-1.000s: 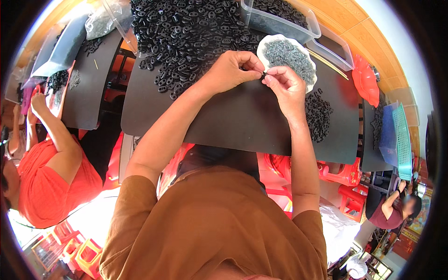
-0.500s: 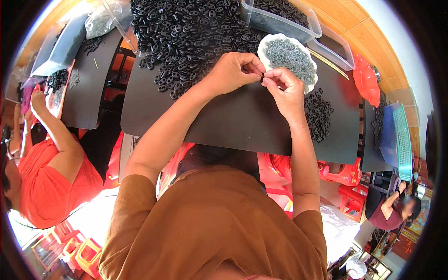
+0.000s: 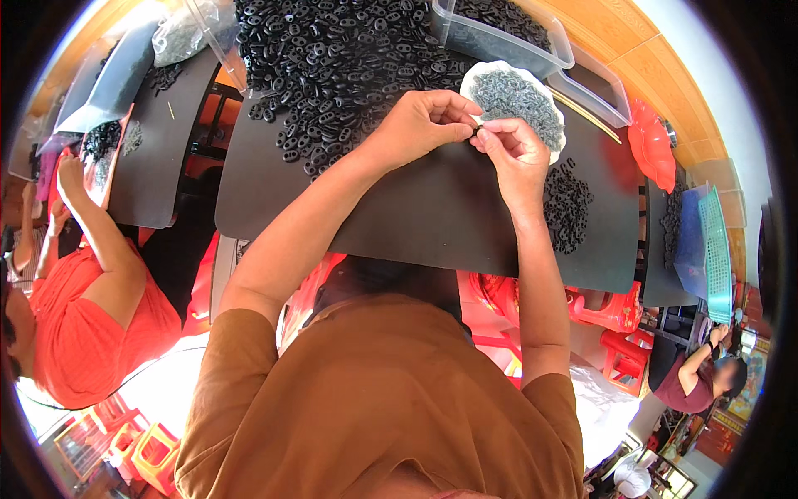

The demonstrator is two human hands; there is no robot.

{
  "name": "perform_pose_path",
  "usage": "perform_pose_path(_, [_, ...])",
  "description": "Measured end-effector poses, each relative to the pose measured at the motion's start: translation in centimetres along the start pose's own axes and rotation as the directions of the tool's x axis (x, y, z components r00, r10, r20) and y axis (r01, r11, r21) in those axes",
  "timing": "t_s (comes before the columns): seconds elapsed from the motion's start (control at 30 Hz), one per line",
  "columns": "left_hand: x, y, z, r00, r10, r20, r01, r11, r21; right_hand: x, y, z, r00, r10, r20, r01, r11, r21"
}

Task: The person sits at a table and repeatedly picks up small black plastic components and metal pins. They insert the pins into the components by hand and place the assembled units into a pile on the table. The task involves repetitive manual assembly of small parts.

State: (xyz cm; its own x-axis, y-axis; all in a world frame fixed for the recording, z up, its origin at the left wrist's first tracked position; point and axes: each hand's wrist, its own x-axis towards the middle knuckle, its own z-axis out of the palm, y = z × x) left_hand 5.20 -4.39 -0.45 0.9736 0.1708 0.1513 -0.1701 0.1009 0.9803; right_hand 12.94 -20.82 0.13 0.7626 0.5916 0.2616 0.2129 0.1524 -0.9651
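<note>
Over the dark table, my left hand [image 3: 420,129] and my right hand [image 3: 517,154] meet fingertip to fingertip. Between them is a small black piece [image 3: 476,130], pinched by thumbs and forefingers of both hands and mostly covered by them. Just beyond my right hand lies a white scalloped plate [image 3: 467,83] heaped with small clear pieces [image 3: 519,104]. A large heap of black oval two-holed pieces [image 3: 332,75] spreads to the far left of my hands. Beside my right wrist sits a smaller pile of black pieces [image 3: 568,208].
Clear plastic bins [image 3: 507,46] stand at the table's far right, with a gold-coloured rod [image 3: 586,115] and a red petal-shaped dish [image 3: 651,143] nearby. A person in red [image 3: 108,308] works at another table on the left. A turquoise basket [image 3: 716,254] stands at the right.
My fingertips have shifted slightly to the right, and the black piece between them shows more. The person on the left has moved their hands a little.
</note>
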Motion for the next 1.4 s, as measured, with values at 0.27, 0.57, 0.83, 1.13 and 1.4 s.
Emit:
perform_pose_path(0.27, [0.02, -0.20, 0.11, 0.997, -0.064, -0.047, 0.057, 0.989, -0.136, 0.10, 0.09, 0.08, 1.000, 0.002, 0.012, -0.002, 1.000, -0.021])
perform_pose_path(0.57, [-0.09, -0.17, 0.04, 0.999, -0.008, -0.042, 0.009, 1.000, 0.013, 0.01, 0.13, -0.25, 0.996, 0.070, 0.051, -0.071, 0.997, 0.025])
perform_pose_path(0.83, [-0.10, 0.12, 0.23, 0.996, -0.071, -0.046, 0.067, 0.994, -0.083, 0.16, 0.28, -0.19, 0.998, 0.036, 0.045, -0.037, 0.999, 0.038])
perform_pose_path(1.13, [-0.11, -0.04, 0.01, 0.996, -0.033, -0.086, 0.039, 0.997, 0.070, -0.06, 0.21, 0.15, 1.000, 0.010, 0.029, -0.008, 0.998, -0.057])
perform_pose_path(1.4, [-0.07, -0.56, -0.13, 0.998, 0.008, -0.067, 0.003, 0.985, 0.171, -0.04, 0.45, -0.19, 0.996, 0.058, 0.069, -0.053, 0.996, -0.070])
